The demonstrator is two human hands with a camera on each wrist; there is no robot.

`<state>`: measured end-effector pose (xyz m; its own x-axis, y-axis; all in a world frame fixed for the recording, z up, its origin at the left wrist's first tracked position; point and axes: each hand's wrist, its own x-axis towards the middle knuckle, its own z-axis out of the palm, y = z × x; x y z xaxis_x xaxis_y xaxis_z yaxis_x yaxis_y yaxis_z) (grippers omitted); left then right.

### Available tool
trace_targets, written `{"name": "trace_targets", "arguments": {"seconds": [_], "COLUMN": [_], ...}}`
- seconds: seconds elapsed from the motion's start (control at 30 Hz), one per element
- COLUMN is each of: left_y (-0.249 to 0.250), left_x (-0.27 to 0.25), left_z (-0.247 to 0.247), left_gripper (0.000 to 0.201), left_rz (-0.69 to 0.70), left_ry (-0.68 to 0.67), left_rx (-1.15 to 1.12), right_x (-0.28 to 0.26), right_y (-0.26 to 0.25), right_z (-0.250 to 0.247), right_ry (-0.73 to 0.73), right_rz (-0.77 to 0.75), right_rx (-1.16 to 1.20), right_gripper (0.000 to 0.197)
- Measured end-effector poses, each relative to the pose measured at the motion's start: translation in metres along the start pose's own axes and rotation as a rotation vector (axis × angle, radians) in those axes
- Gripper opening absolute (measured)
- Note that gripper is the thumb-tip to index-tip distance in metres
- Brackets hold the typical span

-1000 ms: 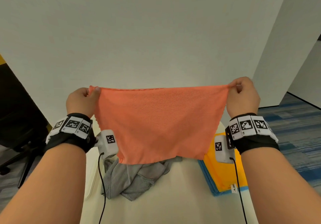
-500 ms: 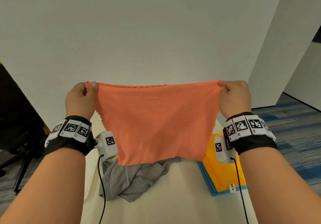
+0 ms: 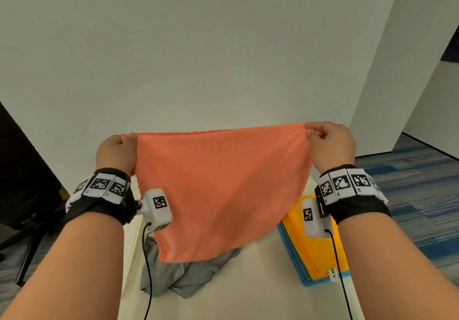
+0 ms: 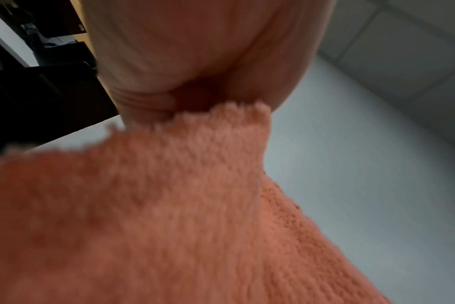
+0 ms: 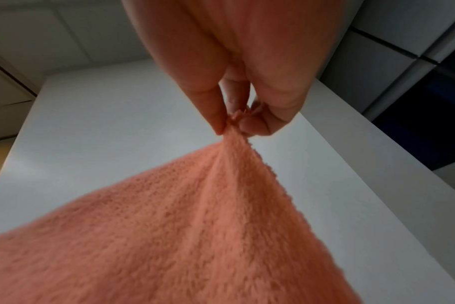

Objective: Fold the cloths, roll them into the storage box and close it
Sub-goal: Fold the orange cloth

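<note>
Left hand (image 3: 116, 154): clamped on the orange cloth's (image 3: 218, 188) left top corner.
Right hand (image 3: 331, 145): thumb and fingers pinch the right top corner.
Orange cloth: stretched between both hands, hanging above the white surface (image 3: 250, 292).
Grey cloth (image 3: 178, 277): crumpled on the surface beneath.
Yellow cloth (image 3: 323, 255): folded flat on a blue cloth (image 3: 293, 255), right.

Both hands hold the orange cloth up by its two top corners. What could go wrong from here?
The right hand pinches only the corner tip of the fluffy orange cloth, so that grip may slip. The hanging lower edge is near the crumpled grey cloth and could drag it when laid on the white table.
</note>
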<state>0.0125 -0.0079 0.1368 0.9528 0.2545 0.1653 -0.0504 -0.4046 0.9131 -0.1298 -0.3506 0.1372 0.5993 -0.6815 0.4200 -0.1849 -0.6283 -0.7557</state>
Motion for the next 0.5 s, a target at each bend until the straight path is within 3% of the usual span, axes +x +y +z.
{"name": "trace_targets", "arguments": {"seconds": [0.27, 0.5], "left_y": [-0.008, -0.003], "left_x": [-0.016, -0.046], "left_z": [0.023, 0.048], "left_gripper": [0.022, 0.010], "left_rz": [-0.050, -0.098], "left_ry": [-0.086, -0.384], "left_rx": [-0.055, -0.078], "right_x": [-0.003, -0.031], "right_y": [0.001, -0.017], "right_z": [0.017, 0.044], "right_ry": [-0.196, -0.408], "right_rz": [0.104, 0.104], "right_rx": [-0.080, 0.012], "right_gripper": [0.030, 0.023]}}
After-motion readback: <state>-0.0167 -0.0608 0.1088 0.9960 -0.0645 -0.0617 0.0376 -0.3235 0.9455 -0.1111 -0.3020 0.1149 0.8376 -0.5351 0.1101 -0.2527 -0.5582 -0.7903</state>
